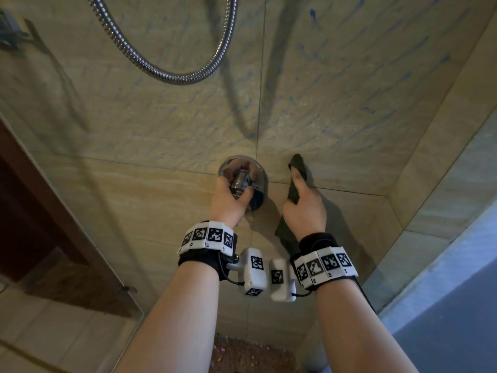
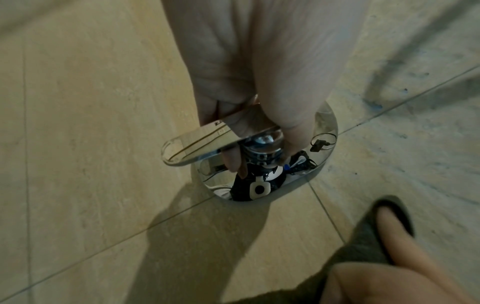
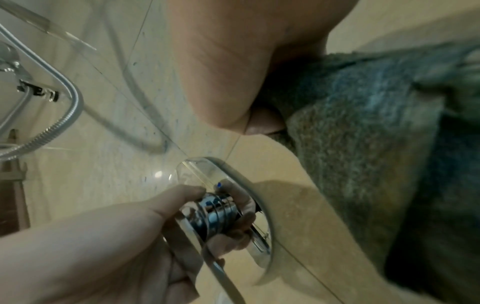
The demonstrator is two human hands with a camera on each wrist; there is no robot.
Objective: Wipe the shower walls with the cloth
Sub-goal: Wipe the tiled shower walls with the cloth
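Here the shower wall (image 1: 349, 103) is large beige stone-look tile with thin grout lines, matte and streaked with small blue marks. A polished chrome oval plate (image 1: 262, 181) sits where four tiles meet, carrying a ridged chrome valve and a flat mirror-bright lever (image 2: 192, 144). The left hand (image 1: 228, 203) curls its fingers (image 3: 179, 197) and thumb round that valve and lever. A ribbed metal shower hose (image 1: 172, 74) loops above, casting a shadow down the wall. Just right of the plate, the cloth (image 1: 297, 184), dark grey-green nubby terry, lies crumpled against the tile; the right hand (image 1: 305, 208) presses it there, forefinger stretched along it, the other fingers hidden behind the hand.
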